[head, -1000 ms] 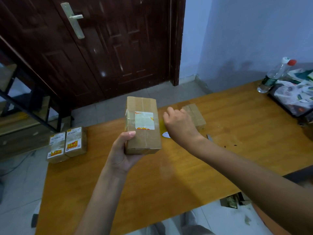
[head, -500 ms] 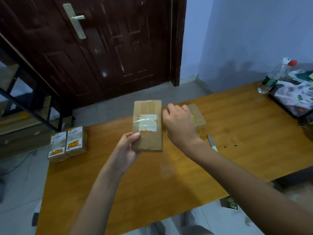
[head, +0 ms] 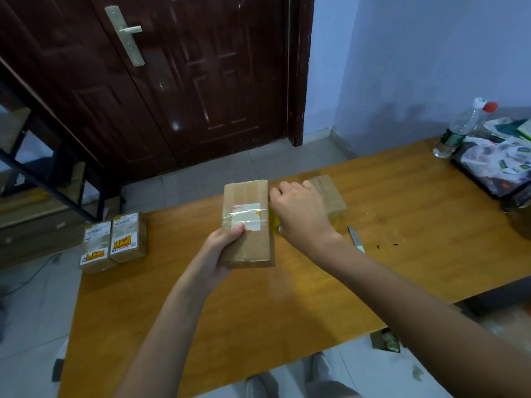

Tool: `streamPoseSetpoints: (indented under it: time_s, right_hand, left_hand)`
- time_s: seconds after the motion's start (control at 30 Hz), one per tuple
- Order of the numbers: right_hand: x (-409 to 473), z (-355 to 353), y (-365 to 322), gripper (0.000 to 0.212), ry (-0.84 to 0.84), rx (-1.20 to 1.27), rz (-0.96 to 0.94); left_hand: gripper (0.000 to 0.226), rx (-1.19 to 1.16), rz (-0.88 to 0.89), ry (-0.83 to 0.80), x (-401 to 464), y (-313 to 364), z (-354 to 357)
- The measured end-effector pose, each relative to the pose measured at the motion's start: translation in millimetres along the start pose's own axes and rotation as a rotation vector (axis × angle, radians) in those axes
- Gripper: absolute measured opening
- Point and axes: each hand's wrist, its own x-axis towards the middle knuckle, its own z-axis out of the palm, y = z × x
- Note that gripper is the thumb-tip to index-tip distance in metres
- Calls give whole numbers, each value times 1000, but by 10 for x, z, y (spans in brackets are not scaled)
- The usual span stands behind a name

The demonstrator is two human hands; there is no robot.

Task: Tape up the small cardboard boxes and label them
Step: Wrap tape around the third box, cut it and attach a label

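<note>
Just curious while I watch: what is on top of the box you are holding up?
On the held box sits a white label with clear tape stretched across it; the left hand has its thumb at the label's lower corner. The label's print is too blurred to read.

A dark brown door (head: 184,81) with a pale metal handle (head: 126,35) stands beside a light blue wall (head: 416,61). Grey floor tiles (head: 34,305) run under the orange wooden tabletop (head: 230,320). A black shelf frame (head: 43,173) stands left.
</note>
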Motion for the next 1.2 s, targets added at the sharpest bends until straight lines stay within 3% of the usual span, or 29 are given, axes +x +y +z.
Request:
streamPoseSetpoints:
  time_s: [0.27,0.4,0.5,0.57,0.73,0.8,0.87,0.97,1.07,1.2]
  right_hand:
    - [-191,368,449,27,-34,255,147]
    - [-307,578,419,33,16,48,157]
    - [-452,930,417,41,-72,12,125]
    - [-543,1180,388,42,-162,-38,107]
    - [-695,1798,337,37,-293,-34,72]
    - [-736,1991,350,36,-319,0,81]
    - [-778,2115,381,36,-345,34,112]
    - [-840,2199,443,34,-375,78,137]
    - [-860,2205,481,39,-431,120,126]
    - [-856,2223,532,45,-461,140,131]
  left_hand:
    - [34,-81,57,50,-38,-107,-155]
    - [39,-80,-16,218,15,-416,-302]
    - [36,-148,-128,292,94,-866,-428]
    - [45,-167,-191,353,164,-1196,-521]
    - [56,-77,-264,516,329,-2013,-761]
    - [43,78,-227,551,352,-2190,-781]
    - [35,405,-186,575,352,-2277,-781]
    - [62,1068,-205,647,329,-2278,-793]
    - [74,1118,-191,692,317,-2126,-720]
    - [58,1281,170,723,569,-1883,-607]
